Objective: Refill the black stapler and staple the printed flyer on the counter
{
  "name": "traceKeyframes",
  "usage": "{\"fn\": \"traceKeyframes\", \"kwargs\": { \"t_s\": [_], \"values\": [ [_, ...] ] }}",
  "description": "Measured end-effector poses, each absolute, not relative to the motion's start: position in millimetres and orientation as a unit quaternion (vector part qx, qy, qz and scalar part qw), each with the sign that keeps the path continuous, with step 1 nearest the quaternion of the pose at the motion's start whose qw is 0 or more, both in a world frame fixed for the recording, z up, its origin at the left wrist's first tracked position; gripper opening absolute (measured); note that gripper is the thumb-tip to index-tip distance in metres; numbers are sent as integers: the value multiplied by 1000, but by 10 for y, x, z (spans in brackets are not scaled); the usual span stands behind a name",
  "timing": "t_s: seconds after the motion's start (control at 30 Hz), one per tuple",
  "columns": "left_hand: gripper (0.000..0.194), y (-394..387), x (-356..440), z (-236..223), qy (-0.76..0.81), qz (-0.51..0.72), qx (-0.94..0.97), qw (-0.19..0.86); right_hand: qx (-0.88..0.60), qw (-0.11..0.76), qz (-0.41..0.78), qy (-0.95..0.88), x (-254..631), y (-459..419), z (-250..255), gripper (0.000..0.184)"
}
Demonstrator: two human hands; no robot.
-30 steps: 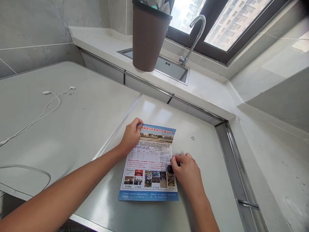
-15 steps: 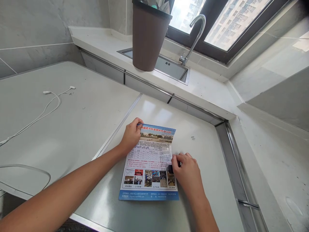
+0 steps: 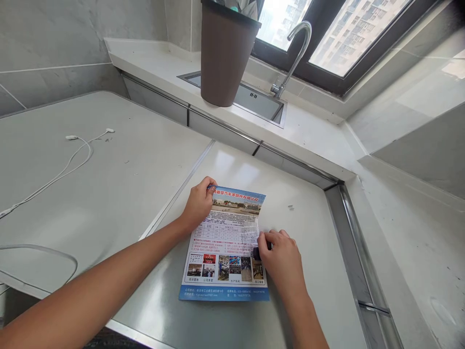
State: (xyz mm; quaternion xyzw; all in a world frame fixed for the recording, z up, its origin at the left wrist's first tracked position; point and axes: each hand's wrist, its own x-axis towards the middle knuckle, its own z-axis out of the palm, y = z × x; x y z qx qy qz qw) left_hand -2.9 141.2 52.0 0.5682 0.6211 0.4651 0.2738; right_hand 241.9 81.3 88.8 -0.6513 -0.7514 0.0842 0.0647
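Note:
A printed flyer (image 3: 225, 242) with blue bands, a table and small photos lies on the pale tabletop, its right side slightly curled. My left hand (image 3: 199, 199) pinches its top left corner between thumb and fingers. At the flyer's right edge, my right hand (image 3: 280, 254) is closed on a small black roller stamp (image 3: 256, 253), mostly hidden by the fingers, its visible end against the paper. A strip of dense dark marks overlies the print above the stamp.
A brown bin (image 3: 227, 58) filled with litter stands on the counter before the sink (image 3: 261, 104) and tap (image 3: 300, 48). White cables (image 3: 61, 174) lie on the left of the table. Staple-like bits (image 3: 290, 207) lie right of the flyer.
Almost nothing differs. The view has shifted very slightly; both hands keep their hold, and the stamp stays near the same spot on the flyer's right edge.

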Motion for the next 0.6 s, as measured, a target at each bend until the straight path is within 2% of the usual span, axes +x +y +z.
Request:
{"fn": "traceKeyframes", "kwargs": {
  "t_s": [0.6],
  "values": [
    [14, 1406, -16, 529, 622, 464, 568, 273, -628, 40, 63, -775, 2345, 770, 887, 42]
  ]
}}
